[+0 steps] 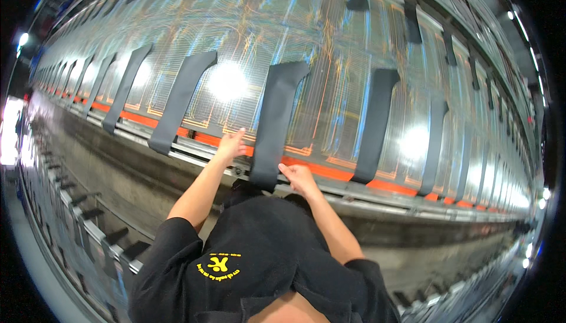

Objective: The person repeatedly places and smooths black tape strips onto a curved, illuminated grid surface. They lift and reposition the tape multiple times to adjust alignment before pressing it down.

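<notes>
In the head camera's wide, curved view, looking down, two bare hands frame one dark grey strap [274, 128] at the centre, lying over the near edge of a long, glossy panel [330, 110] covered in fine orange, blue and pale lines. The strap's upper end lies on the panel; its lower end hangs past the edge, just in front of the person. The left hand [233, 145] is just beside the strap's left side, one fingertip stretched upward and apart from the others, with nothing visible between the fingers. The right hand [298, 178] is at the strap's lower right side, its fingers bent and tips at the edge; whether they pinch the strap or only meet it, I cannot tell. Similar straps [377, 125] line both long sides of the panel. An orange band [324, 171] and a metal rail [197, 151] follow the near edge, above a grey-brown wall [135, 175]. Bright lights reflect in the panel. The person wears a black shirt [265, 234] with a yellow emblem [218, 265].
</notes>
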